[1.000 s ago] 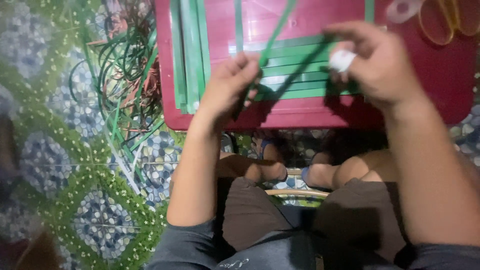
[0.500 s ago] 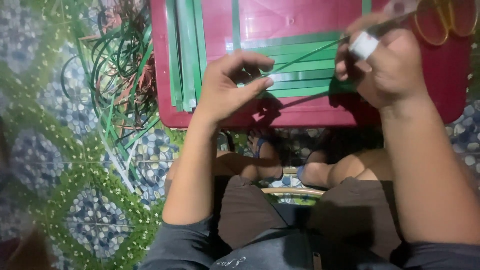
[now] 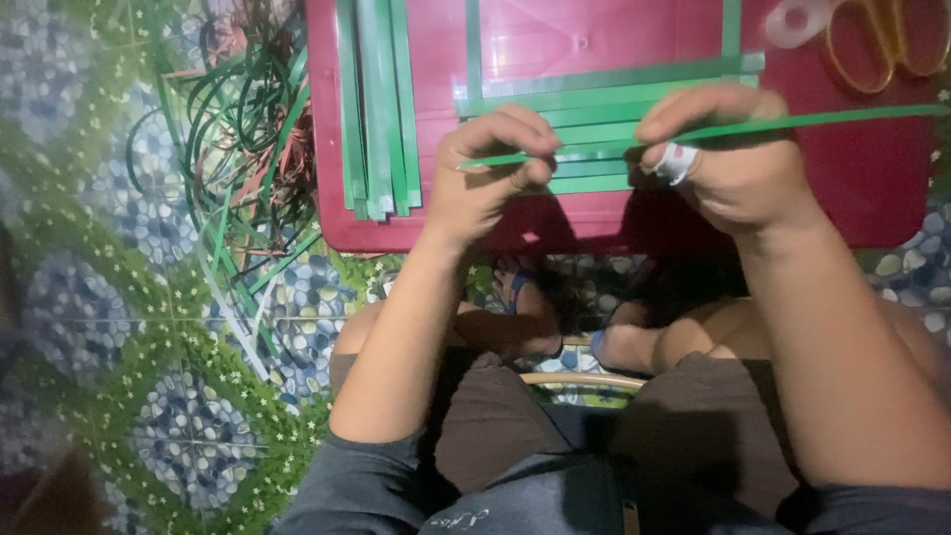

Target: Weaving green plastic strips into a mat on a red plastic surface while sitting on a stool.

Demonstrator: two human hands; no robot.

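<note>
Both hands [image 3: 594, 168] pinching green strip [image 3: 812, 121]

Home craft spot, floor-level. Patterned floor mat [image 3: 149, 327] with pebble-and-leaf print left of left hand [image 3: 490, 173]. Low red plastic table [image 3: 594, 213] under both hands, green plastic strips [image 3: 376, 109] laid on it. Tangle of loose green strips [image 3: 238, 109] on floor further left. Scissors [image 3: 877, 40] beyond right hand [image 3: 728, 154].
</note>
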